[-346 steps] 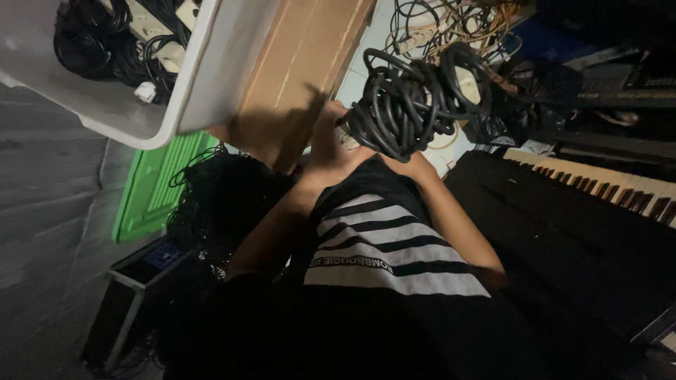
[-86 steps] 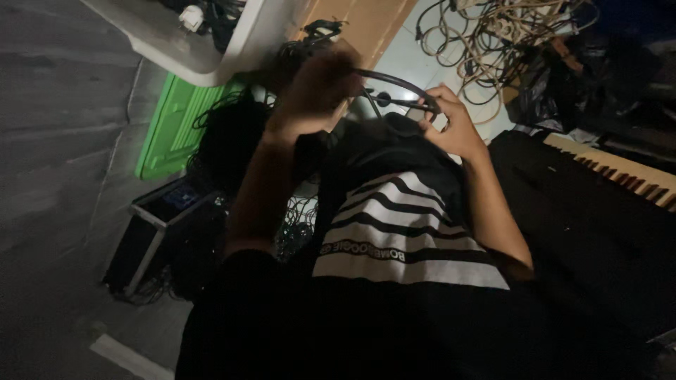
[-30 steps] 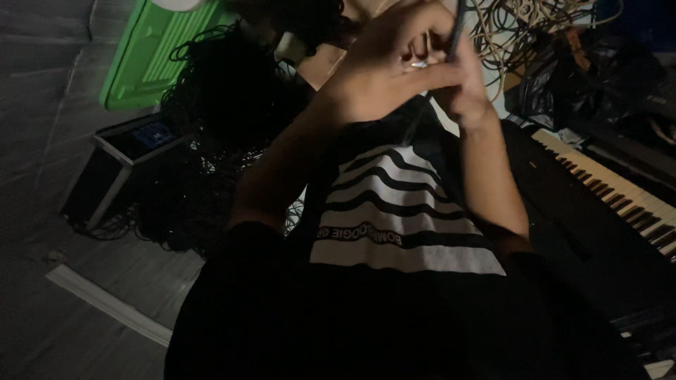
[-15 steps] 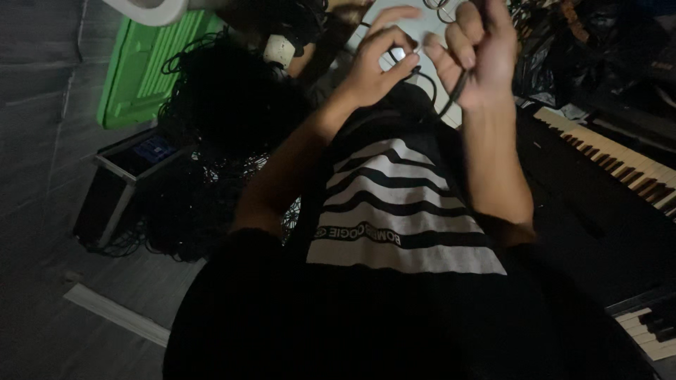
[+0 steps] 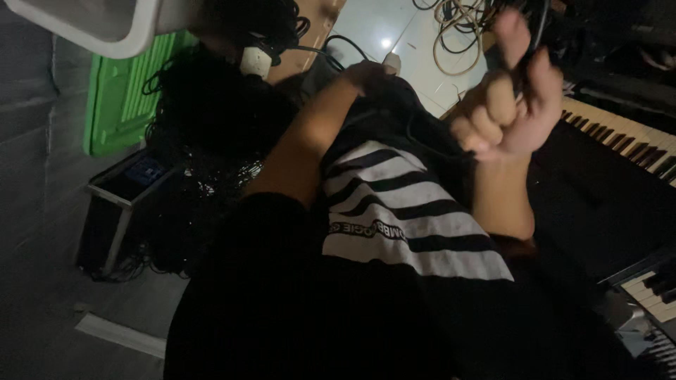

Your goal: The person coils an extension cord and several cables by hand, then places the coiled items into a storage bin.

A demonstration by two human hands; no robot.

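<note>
1. Fingers of the right hand (image 5: 510, 105) are clenched around a thin black cable (image 5: 539, 28), raised above the keyboard with white keys (image 5: 620, 134).
2. Left hand (image 5: 370, 74) reaches down over the black striped shirt (image 5: 408, 204); whether it grips anything cannot be told.
3. Green plastic crate (image 5: 123, 95) stands further left.

Black cable (image 5: 429, 144) in the hands. Garment (image 5: 415, 218): black with white horizontal stripes. Green ribbed plastic panel (image 5: 123, 98) far left. White bin (image 5: 98, 24) top left. Keyboard (image 5: 620, 137): white and black keys, dark body. Beige coiled cords (image 5: 458, 32) on pale glossy floor (image 5: 373, 28). Brown cardboard (image 5: 317, 28) beside it.
</note>
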